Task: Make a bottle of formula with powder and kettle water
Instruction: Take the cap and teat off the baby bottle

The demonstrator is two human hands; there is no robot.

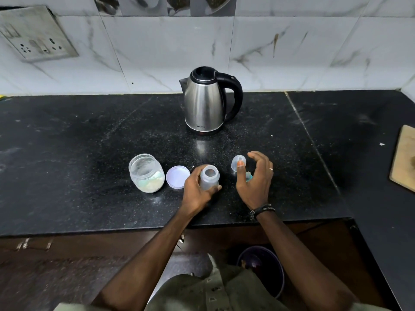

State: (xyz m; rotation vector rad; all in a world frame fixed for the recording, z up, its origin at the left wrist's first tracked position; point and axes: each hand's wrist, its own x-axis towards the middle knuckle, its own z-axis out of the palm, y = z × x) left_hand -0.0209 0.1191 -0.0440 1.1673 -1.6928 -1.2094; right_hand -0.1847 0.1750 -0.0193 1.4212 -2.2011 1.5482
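My left hand [197, 189] grips a small clear baby bottle [209, 178] that stands upright on the black counter [89, 153] with its top open. My right hand [254, 176] hovers just to its right, fingers arched and holding nothing. Its thumb lies in front of a clear dome cap [238, 160], and a teal piece [248, 176] shows under the palm. An open glass jar [146, 173] with pale powder at its bottom stands to the left, its white lid [177, 177] flat beside it. A steel kettle [206, 102] with a black handle stands behind, lid closed.
A wooden board [404, 158] lies at the counter's right edge. A wall socket panel [33, 34] is at the upper left. Below the counter's front edge stands a dark bucket [262, 270] on the floor.
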